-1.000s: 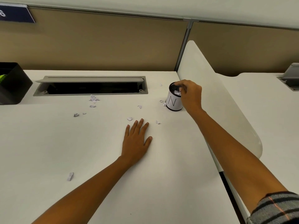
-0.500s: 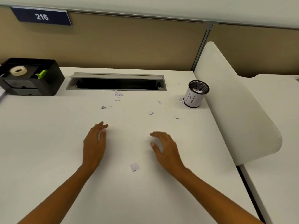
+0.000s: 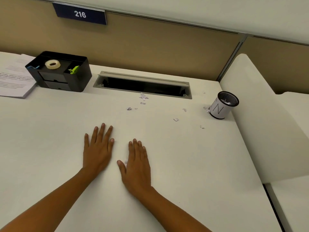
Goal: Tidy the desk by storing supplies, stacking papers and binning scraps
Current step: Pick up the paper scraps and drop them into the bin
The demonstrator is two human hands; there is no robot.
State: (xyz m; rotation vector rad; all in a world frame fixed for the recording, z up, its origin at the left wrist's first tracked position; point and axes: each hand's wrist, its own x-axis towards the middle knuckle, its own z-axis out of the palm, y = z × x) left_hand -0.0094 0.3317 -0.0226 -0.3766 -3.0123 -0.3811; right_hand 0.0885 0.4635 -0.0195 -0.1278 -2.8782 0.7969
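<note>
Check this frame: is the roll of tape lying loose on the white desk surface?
No, the cream roll of tape sits on top of the black plastic desk organiser, not on the white desk.

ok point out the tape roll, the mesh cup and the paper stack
tape roll (image 3: 52, 64), head view, on its top face
mesh cup (image 3: 218, 109), head view, on its white label
paper stack (image 3: 15, 77), head view, on the top sheet

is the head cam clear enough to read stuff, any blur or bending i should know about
Head view: even, soft lighting with no glare on the desk; the number plate reads 216 sharply and the N on the mesh cup is legible; print on the paper stack is too blurred to read; wide-angle bending curves the partition rail and desk edges.
</note>
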